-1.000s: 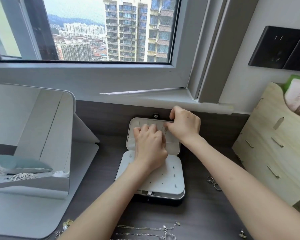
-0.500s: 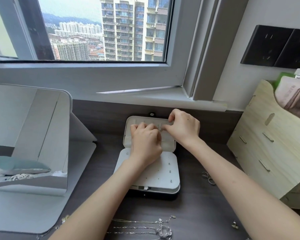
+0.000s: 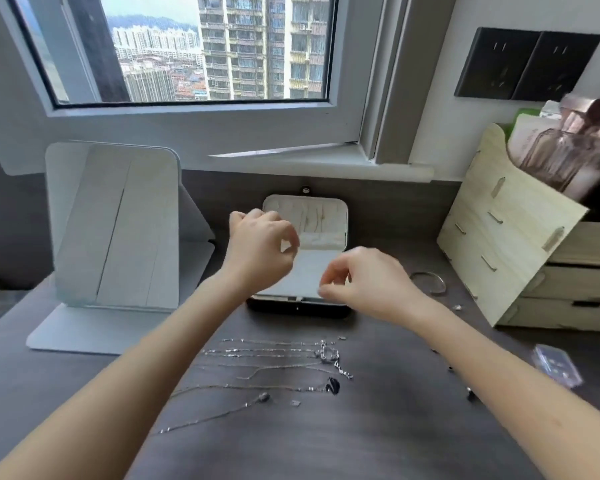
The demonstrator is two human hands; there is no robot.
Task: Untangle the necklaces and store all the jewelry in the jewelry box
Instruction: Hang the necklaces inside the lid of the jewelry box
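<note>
The jewelry box [image 3: 298,308] lies open at the middle of the dark desk. Thin chains hang in its upright white lid [image 3: 329,216]. My left hand [image 3: 260,247] hovers over the box's left side, its fingers loosely curled with nothing in them. My right hand [image 3: 364,282] hovers over the front right corner, also loosely curled and empty. Several silver necklaces [image 3: 274,358] lie stretched in rows on the desk in front of the box, some crossing near a pendant [image 3: 326,355]. A silver bangle [image 3: 428,280] rests to the right of the box.
A folding mirror [image 3: 115,230] stands at the left. A wooden drawer organizer [image 3: 520,258] fills the right side. Small jewelry pieces [image 3: 458,307] and a little plastic bag [image 3: 556,365] lie at the right front. The windowsill and wall run behind.
Both hands have left the box lid and drawn back toward me, apart from each other. The view has tilted down, showing more of the necklaces on the desk.
</note>
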